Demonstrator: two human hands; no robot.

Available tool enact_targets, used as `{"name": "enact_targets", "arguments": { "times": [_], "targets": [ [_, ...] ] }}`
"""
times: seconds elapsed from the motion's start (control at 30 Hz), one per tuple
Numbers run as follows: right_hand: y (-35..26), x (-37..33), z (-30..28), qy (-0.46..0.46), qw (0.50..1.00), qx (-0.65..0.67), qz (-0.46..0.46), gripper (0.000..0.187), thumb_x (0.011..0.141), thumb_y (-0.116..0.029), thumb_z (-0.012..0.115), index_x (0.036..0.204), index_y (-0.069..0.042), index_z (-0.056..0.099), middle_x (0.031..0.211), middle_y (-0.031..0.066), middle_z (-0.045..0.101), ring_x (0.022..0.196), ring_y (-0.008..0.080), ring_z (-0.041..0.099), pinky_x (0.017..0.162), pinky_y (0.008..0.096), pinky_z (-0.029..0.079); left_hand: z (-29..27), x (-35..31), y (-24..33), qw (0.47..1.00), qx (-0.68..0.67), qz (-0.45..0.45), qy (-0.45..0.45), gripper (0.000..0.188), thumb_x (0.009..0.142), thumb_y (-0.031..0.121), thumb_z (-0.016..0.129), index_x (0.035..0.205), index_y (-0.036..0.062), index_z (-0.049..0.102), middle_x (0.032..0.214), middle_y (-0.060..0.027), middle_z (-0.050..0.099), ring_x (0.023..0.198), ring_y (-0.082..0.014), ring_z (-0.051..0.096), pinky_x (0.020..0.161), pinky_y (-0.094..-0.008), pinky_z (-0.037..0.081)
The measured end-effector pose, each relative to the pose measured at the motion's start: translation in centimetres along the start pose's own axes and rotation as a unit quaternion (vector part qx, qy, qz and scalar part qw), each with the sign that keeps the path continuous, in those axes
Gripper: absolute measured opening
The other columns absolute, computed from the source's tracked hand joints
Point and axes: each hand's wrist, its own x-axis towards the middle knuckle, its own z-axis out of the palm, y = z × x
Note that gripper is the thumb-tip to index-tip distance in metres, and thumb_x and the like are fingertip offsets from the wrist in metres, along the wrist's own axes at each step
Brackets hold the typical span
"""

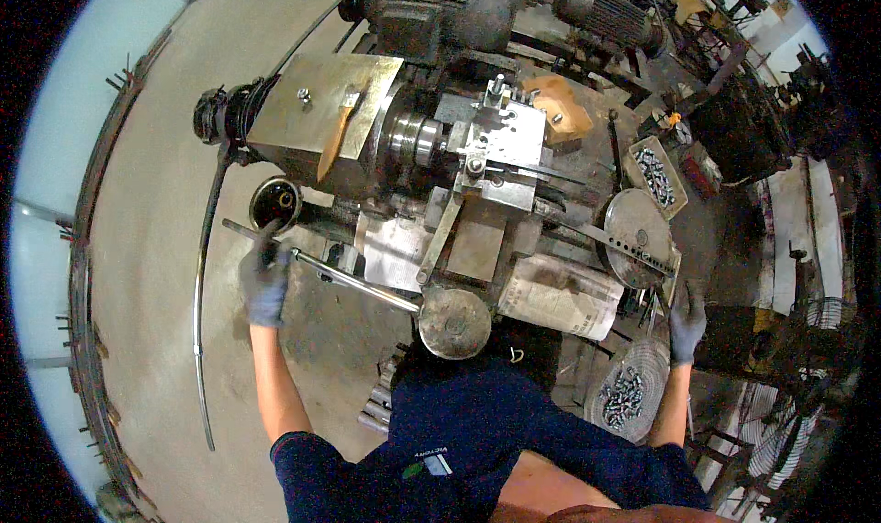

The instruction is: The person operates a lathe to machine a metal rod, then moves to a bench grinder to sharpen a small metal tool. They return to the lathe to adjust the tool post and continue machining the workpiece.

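Lathe (pixel 459 156) fills the middle — chuck (pixel 408 136) looks bare, no workpiece that I can make out. Left hand (pixel 265 280), gloved, is clenched around the long steel lever (pixel 353 284) at the machine's near-left edge. Right hand (pixel 686 326) sits by the slotted disc (pixel 635 237) at the near-right corner; can't tell its grip. Small turned parts already fill the mesh basket (pixel 624 396) — cycle looks mid-run.

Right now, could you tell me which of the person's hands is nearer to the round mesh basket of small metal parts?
The right hand: it hangs just above and right of the basket. The left hand grips a long metal lever far across the machine.
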Motion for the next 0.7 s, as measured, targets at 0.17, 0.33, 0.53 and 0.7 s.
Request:
{"name": "enact_targets", "arguments": {
  "times": [0.17,0.33,0.53,0.7],
  "targets": [
    [22.2,-9.9,-3.9,-0.101,0.972,-0.194,0.088,0.05,0.082,-0.027,0.062,0.124,-0.003,0.05,0.109,0.018,0.062,0.101,0.0253,0.06,0.082,0.0308,0.044,-0.5,-4.0,-5.9,0.922,-0.169,-0.3,0.178,0.036,0.085,0.03,0.062,0.101,-0.0019,0.059,0.07,-0.0115,0.061,0.054,-0.0158,0.058,0.05,-0.0266,0.049],
    [24.6,-11.3,-4.8,-0.046,0.936,-0.307,0.167,0.038,0.075,-0.036,0.064,0.088,-0.001,0.066,0.082,0.0201,0.065,0.077,0.0351,0.063,0.066,0.0386,0.047,4.0,-3.0,-7.8,0.888,-0.262,-0.352,0.135,0.041,0.085,0.037,0.061,0.095,-0.0032,0.058,0.068,-0.0111,0.06,0.049,-0.0171,0.056,0.049,-0.0275,0.05],
    [19.5,-16.4,-2.3,-0.008,0.972,-0.149,0.182,0.039,0.073,-0.03,0.068,0.097,0.0,0.06,0.09,0.0191,0.061,0.084,0.0296,0.059,0.073,0.0381,0.045,6.3,-1.6,-9.4,0.901,-0.247,-0.337,0.115,0.039,0.084,0.047,0.059,0.087,0.0081,0.056,0.07,-0.0045,0.058,0.06,-0.0142,0.056,0.054,-0.0273,0.046],
    [15.5,-19.0,-1.0,0.03,0.98,-0.043,0.193,0.048,0.07,-0.024,0.074,0.107,0.0,0.057,0.104,0.0143,0.061,0.096,0.0236,0.058,0.084,0.0356,0.044,6.7,-1.1,-7.3,0.906,-0.24,-0.311,0.161,0.027,0.087,0.026,0.057,0.088,-0.0009,0.056,0.066,-0.0093,0.061,0.053,-0.0154,0.057,0.048,-0.0279,0.046]
  ]
}}
